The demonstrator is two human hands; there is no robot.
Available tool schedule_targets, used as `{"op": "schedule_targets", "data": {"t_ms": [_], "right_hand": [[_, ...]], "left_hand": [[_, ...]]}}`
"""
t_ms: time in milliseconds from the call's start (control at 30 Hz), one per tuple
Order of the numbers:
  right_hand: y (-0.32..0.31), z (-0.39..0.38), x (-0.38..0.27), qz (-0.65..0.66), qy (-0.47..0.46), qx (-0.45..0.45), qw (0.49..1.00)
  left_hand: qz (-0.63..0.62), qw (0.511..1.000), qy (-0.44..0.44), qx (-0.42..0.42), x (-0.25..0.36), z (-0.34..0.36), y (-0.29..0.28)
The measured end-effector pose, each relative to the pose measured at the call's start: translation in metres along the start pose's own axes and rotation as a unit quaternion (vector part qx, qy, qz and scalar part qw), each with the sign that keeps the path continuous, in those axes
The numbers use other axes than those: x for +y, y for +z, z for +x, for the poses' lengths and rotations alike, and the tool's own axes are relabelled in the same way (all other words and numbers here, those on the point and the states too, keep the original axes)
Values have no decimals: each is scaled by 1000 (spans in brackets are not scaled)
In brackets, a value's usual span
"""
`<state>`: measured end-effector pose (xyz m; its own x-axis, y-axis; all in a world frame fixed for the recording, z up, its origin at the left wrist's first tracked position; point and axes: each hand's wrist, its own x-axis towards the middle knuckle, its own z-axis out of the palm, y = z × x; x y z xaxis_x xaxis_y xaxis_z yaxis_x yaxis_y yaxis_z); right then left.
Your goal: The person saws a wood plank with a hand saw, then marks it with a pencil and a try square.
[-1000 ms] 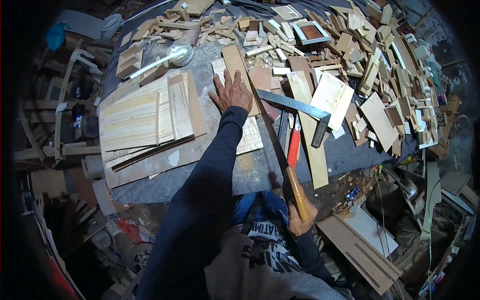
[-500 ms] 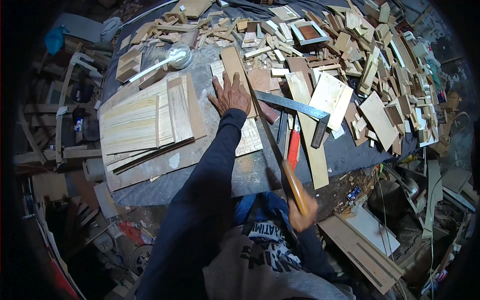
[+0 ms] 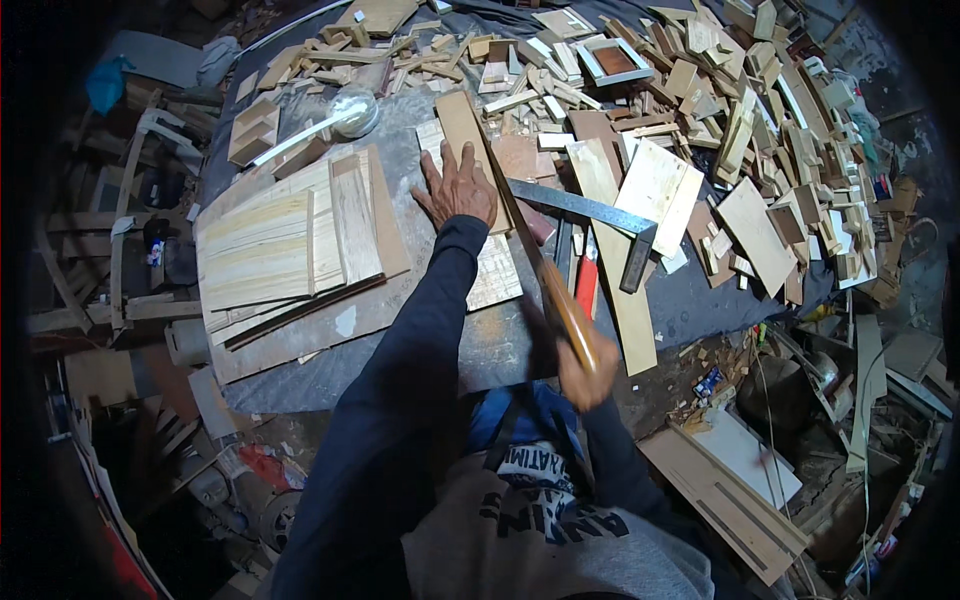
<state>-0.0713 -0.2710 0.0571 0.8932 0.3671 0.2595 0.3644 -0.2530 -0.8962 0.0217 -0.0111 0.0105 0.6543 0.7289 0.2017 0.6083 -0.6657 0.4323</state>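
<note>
My left hand (image 3: 462, 190) lies flat with fingers spread, pressing on a narrow brown board (image 3: 458, 118) that rests on a pale wood panel (image 3: 495, 275). My right hand (image 3: 588, 372), a little blurred, is closed round the wooden handle of a handsaw (image 3: 570, 312). Its thin blade slants up and away along the brown board's right edge, seen nearly edge-on. Where the teeth meet the wood is too fine to make out. Just right of the blade lie a metal try square (image 3: 590, 208) and a red-handled tool (image 3: 587, 282).
Left of my hand are stacked pale panels (image 3: 255, 245) on a larger board. Behind them stand a small open wooden box (image 3: 255, 130) and a round clear container (image 3: 352, 112). Wood offcuts (image 3: 690, 90) pile across the table's far and right sides. A long pale strip (image 3: 625, 300) overhangs the near edge.
My right hand and the saw have moved forward, away from my body, along the brown board's edge. My left hand stays spread on the board.
</note>
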Motion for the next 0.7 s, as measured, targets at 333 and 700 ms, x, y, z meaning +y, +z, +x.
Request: {"op": "schedule_targets", "data": {"t_ms": [333, 700], "right_hand": [[-38, -55, -29, -5, 80, -35, 996], [-33, -57, -30, 13, 105, -31, 994]], "left_hand": [[20, 1000, -8, -5, -2, 1, -4], [20, 1000, -14, -16, -5, 0, -2]]}}
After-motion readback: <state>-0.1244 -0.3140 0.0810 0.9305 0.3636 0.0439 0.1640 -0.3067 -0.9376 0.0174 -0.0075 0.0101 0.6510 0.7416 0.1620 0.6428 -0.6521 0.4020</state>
